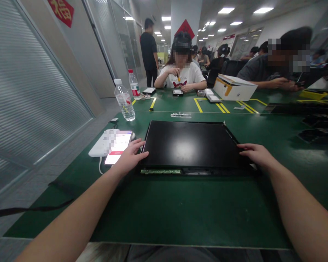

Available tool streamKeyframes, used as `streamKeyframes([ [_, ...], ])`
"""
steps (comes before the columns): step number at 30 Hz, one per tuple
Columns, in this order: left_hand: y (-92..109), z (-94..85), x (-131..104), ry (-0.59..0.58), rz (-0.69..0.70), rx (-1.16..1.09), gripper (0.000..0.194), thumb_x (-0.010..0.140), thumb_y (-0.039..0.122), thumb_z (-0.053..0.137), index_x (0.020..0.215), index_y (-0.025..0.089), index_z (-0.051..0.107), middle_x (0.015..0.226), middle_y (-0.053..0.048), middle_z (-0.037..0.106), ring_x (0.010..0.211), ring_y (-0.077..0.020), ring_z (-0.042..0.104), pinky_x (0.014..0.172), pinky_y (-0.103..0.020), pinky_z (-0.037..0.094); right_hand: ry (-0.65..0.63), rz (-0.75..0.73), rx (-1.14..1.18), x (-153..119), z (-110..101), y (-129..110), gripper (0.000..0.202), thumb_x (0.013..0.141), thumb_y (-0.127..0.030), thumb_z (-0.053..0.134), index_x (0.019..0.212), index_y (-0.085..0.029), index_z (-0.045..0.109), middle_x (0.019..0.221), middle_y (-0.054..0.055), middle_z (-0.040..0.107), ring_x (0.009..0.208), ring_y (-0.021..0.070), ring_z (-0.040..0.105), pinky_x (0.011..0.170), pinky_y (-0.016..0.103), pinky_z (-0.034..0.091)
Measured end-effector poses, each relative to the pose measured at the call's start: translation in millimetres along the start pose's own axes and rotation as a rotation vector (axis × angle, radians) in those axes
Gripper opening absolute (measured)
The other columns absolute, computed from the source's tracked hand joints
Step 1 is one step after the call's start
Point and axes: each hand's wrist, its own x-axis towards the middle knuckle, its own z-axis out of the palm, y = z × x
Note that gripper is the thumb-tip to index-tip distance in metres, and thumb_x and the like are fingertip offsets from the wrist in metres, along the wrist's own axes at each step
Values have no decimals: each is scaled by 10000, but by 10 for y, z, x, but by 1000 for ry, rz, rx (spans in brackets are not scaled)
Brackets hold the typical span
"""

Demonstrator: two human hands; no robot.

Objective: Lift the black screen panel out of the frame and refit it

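In the head view, a black LCD panel (186, 143) is seen at the centre of the frame, lying flat in a black frame (218, 171) on a green table (191, 211). A green circuit board strip (160, 171) is exposed along its lower edge. The panel's left edge is touched by the left hand (132, 154), whose thumb and fingers are held wide apart. The right edge is met by the right hand (258, 154), with thumb and forefinger held narrow; whether the edge is pinched cannot be told. A lit smartphone (118, 147) is placed left of centre, below a clear water bottle (125, 102). At upper centre, a small device (177, 92) is worked on by a seated person (190, 74).
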Motion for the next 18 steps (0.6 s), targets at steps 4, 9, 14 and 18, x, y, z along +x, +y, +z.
streamKeyframes([
  [4,-65,4,19,-18,7,81,692,724,483,818,1347,192,742,1690,-182,430,1570,-407,398,1285,-542,327,-4,-17,52,26,1,36,320,559,-178,764,862,-244,841,924,85,806,839,266,731,739,390,607],
  [9,-109,-7,46,-35,17,207,689,756,495,773,1378,202,726,1677,-170,447,1566,-413,397,1274,-553,336,-19,-1,83,34,-7,52,344,545,-171,758,871,-243,841,989,93,813,860,264,735,748,378,602],
  [14,-105,-21,52,-36,43,289,650,766,496,763,1356,224,737,1643,-148,497,1536,-415,437,1269,-559,343,-35,-2,70,10,-16,10,331,563,-152,749,870,-245,831,995,99,805,925,293,740,801,409,609],
  [18,-56,-5,39,-40,44,348,644,778,496,733,1344,188,735,1627,-168,512,1529,-432,441,1277,-557,330,-32,14,62,-26,-15,-44,322,562,-138,750,853,-252,826,994,97,803,933,295,736,829,415,606],
])
